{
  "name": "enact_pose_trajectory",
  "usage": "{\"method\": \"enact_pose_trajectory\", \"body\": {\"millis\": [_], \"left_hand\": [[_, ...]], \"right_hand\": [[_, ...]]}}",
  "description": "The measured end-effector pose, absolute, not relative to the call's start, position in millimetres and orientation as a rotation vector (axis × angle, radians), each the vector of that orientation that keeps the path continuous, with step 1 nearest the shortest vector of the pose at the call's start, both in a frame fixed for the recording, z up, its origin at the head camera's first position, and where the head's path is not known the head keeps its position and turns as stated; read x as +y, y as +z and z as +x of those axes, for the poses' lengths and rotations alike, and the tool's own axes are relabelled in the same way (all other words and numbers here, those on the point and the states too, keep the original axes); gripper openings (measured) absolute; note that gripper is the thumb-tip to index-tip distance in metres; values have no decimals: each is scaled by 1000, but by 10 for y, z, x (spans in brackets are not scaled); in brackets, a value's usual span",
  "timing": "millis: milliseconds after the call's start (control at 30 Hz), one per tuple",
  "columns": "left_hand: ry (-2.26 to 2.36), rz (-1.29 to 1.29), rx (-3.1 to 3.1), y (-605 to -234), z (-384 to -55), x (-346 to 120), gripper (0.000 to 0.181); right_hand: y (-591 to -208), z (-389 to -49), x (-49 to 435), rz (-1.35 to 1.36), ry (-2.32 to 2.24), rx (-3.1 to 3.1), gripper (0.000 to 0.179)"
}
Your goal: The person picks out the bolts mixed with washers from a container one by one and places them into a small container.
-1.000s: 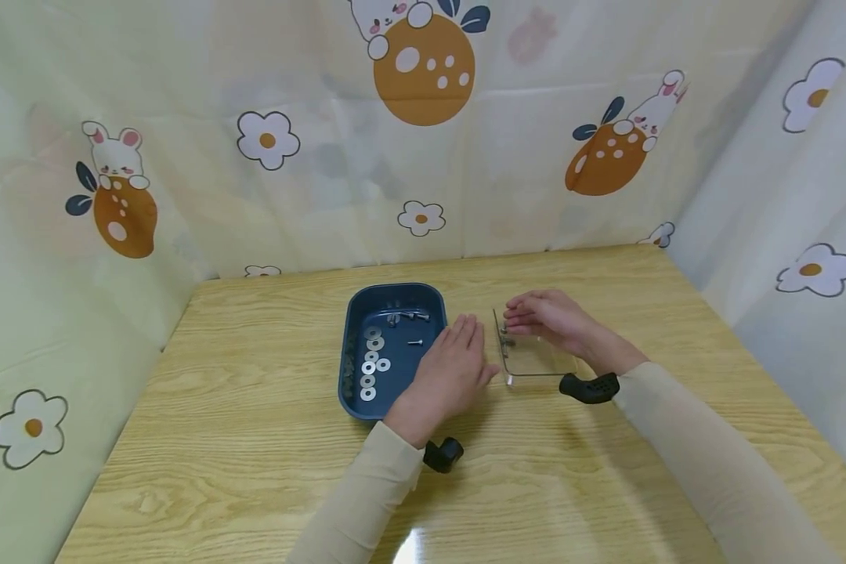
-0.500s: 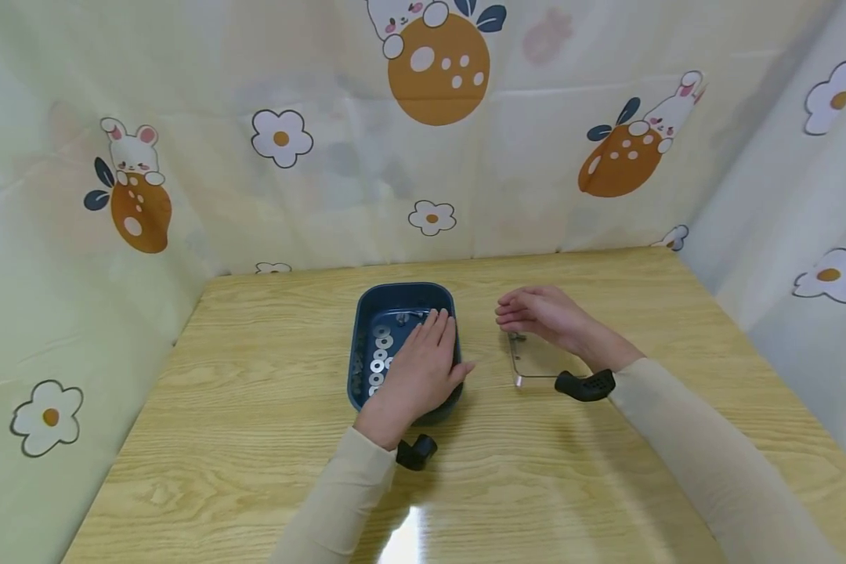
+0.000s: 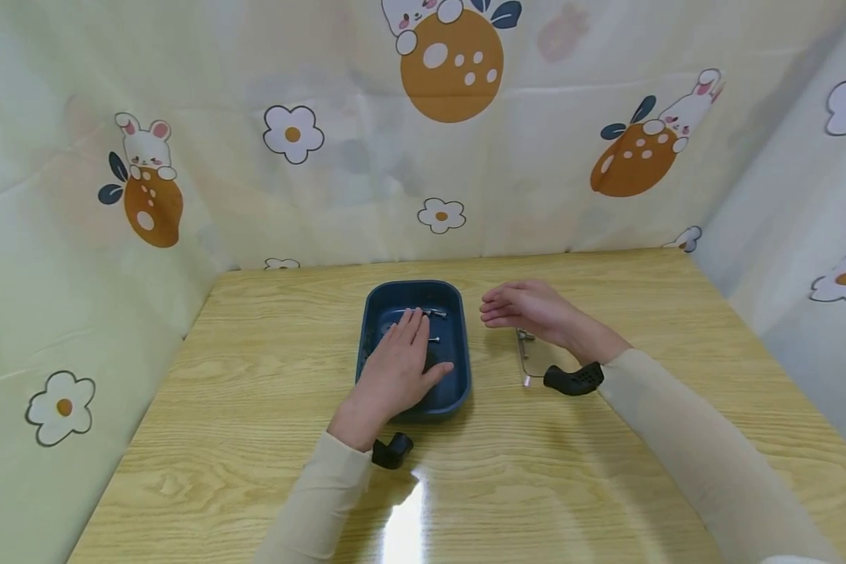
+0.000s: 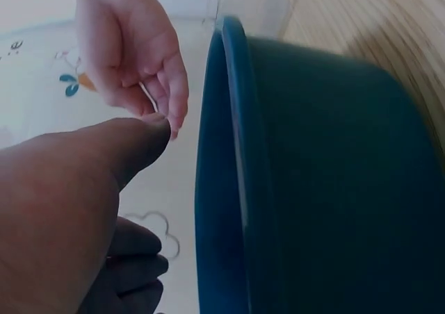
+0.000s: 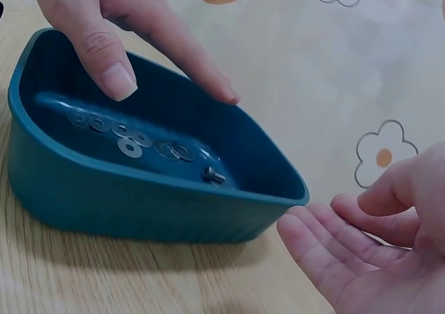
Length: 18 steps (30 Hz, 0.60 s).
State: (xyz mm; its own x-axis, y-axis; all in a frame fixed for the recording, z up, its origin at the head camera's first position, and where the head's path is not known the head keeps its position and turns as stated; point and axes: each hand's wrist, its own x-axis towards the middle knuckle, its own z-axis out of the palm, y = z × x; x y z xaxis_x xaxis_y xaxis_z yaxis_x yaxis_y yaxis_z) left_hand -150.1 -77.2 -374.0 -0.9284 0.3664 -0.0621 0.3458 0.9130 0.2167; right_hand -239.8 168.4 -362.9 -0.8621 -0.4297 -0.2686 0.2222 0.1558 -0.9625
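Observation:
My left hand (image 3: 391, 372) hovers over a dark blue tray (image 3: 467, 352), fingers straight and holding nothing I can see. Flat metal washers (image 5: 130, 147) and a short bolt (image 5: 211, 174) lie on the tray's floor in the right wrist view. More screws (image 3: 433, 313) show past the fingertips in the head view. To the right of the tray, my right hand (image 3: 529, 309) is raised with its fingers loosely bent, and nothing shows in its palm. Below it, partly covered, is a clear container (image 3: 523, 368) with small metal hardware (image 3: 526, 335) at its left side.
A wooden table (image 3: 268, 376) carries everything. Printed curtains (image 3: 352, 180) hang along the back and both sides. Each wrist wears a black strap-on mount, such as the right one (image 3: 574, 381).
My left hand has moved left from the tray's right edge to above its interior, now covering the washers. My right hand has shifted slightly left. The head view has turned left.

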Motion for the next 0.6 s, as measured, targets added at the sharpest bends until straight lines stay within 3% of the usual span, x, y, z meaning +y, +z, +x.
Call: {"method": "enact_pose_trajectory", "body": {"millis": [600], "left_hand": [[409, 418, 2970, -3804, -1394, -1314, 99]], "right_hand": [[-3553, -2441, 1206, -264, -1617, 1930, 43]]}}
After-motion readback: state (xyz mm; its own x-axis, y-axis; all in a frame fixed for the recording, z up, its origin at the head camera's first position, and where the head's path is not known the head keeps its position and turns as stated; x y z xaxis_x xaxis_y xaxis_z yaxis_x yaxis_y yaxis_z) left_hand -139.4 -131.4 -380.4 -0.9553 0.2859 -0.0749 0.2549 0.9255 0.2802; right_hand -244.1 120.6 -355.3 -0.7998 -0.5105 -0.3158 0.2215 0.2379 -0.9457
